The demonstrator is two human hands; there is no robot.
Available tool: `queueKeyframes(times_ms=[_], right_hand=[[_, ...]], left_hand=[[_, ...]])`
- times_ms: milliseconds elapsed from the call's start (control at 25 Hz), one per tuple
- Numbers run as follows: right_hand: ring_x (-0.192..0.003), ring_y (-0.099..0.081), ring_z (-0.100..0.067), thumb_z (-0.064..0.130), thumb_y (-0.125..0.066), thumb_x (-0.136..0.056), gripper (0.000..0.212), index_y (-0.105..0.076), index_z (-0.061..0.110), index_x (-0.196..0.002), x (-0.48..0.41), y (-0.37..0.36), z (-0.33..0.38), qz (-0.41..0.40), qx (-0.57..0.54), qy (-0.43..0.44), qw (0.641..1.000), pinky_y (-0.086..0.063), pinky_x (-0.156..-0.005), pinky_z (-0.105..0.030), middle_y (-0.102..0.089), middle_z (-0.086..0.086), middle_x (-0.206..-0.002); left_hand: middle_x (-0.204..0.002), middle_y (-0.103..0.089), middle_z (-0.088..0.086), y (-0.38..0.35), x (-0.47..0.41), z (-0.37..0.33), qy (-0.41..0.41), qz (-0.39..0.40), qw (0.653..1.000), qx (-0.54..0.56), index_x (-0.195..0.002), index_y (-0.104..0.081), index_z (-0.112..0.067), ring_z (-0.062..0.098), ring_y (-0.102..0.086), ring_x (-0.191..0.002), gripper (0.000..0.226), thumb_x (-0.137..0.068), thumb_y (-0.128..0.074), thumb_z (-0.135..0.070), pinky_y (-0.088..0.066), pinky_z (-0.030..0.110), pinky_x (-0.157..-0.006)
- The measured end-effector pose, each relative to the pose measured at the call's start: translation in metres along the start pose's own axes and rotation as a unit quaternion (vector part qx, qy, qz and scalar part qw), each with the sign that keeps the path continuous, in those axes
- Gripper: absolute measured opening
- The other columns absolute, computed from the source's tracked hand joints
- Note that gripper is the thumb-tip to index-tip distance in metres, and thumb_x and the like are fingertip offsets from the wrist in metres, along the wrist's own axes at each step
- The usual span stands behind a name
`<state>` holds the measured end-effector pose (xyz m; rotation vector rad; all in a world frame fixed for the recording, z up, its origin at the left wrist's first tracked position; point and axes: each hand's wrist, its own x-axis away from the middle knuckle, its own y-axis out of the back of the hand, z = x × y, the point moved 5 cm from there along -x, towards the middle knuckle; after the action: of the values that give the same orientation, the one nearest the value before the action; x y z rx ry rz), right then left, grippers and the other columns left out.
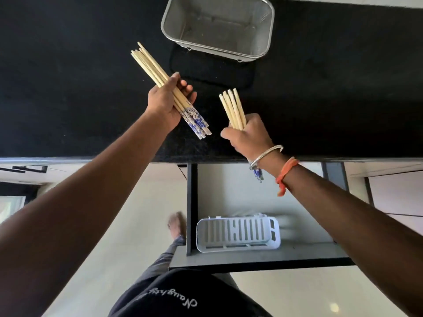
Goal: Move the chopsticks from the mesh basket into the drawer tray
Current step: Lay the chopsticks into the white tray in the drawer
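My left hand (166,104) grips a bundle of pale wooden chopsticks (151,65) with blue-patterned white ends, slanting up to the left over the black counter. My right hand (248,136) holds a second bundle of chopsticks (232,107) upright, tips pointing away; their blue ends show below my wrist. The steel mesh basket (258,54) stands at the far middle of the counter, and nothing shows inside it. Below the counter edge the drawer (229,191) is pulled out, with a white slotted tray (238,234) lying at its near end. No chopsticks lie in the tray.
A dark mat (212,69) lies under and in front of the basket. The black counter (68,88) stretches left and right. The drawer's dark side wall (191,202) and front panel (251,261) stand out over the pale floor. My foot (177,225) is beside the drawer.
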<state>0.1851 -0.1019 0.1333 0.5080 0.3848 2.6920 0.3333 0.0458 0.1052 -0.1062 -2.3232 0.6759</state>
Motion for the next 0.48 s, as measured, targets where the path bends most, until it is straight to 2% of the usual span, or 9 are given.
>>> queueKeyframes(times_ms=[80, 160, 280, 360, 480], right_hand=[[-0.042, -0.03, -0.019, 0.021, -0.064, -0.064, 0.027, -0.044, 0.008, -0.052, 0.026, -0.009, -0.039, 0.062, 0.1, -0.032, 0.993, -0.024, -0.041, -0.027, -0.034, -0.007, -0.047], [-0.043, -0.038, -0.019, 0.023, -0.067, -0.068, 0.032, -0.042, 0.011, -0.053, 0.051, -0.016, -0.081, 0.125, 0.208, -0.062, 0.968, -0.03, -0.045, -0.026, -0.042, 0.0, -0.047], [-0.063, -0.057, -0.027, 0.031, -0.066, -0.075, 0.017, -0.058, 0.017, -0.069, 0.087, -0.031, -0.146, 0.225, 0.375, -0.093, 0.895, -0.044, -0.058, -0.029, -0.059, -0.004, -0.066], [-0.076, -0.064, -0.031, 0.034, -0.062, -0.079, 0.024, -0.069, 0.015, -0.09, 0.108, -0.043, -0.179, 0.283, 0.455, -0.095, 0.839, -0.052, -0.067, -0.031, -0.068, -0.01, -0.084], [-0.085, -0.068, -0.034, 0.032, -0.06, -0.08, 0.024, -0.069, 0.014, -0.094, 0.127, -0.059, -0.209, 0.318, 0.514, -0.057, 0.794, -0.053, -0.072, -0.035, -0.072, -0.013, -0.094]], left_hand=[[-0.065, -0.065, 0.006, 0.005, -0.002, 0.003, 0.001, -0.001, 1.0, -0.011, -0.093, -0.063, -0.006, 0.018, -0.067, -0.059, 0.01, -0.102, -0.062, -0.01, -0.063, 0.041, -0.071], [-0.066, -0.065, 0.006, 0.012, -0.004, 0.005, -0.004, -0.005, 1.0, -0.019, -0.093, -0.063, -0.006, 0.019, -0.067, -0.06, 0.009, -0.101, -0.062, -0.01, -0.063, 0.042, -0.072], [-0.066, -0.065, 0.007, 0.02, -0.004, 0.011, -0.006, -0.014, 1.0, -0.023, -0.094, -0.063, -0.005, 0.021, -0.069, -0.062, 0.009, -0.102, -0.062, -0.009, -0.064, 0.042, -0.072], [-0.068, -0.066, 0.008, 0.021, -0.002, 0.018, 0.004, -0.008, 1.0, -0.018, -0.092, -0.062, -0.006, 0.022, -0.071, -0.065, 0.011, -0.102, -0.061, -0.01, -0.064, 0.042, -0.074], [-0.073, -0.069, 0.008, 0.012, 0.012, 0.037, 0.022, 0.014, 1.0, 0.013, -0.096, -0.064, -0.006, 0.023, -0.074, -0.07, 0.009, -0.103, -0.059, -0.01, -0.064, 0.041, -0.077]])
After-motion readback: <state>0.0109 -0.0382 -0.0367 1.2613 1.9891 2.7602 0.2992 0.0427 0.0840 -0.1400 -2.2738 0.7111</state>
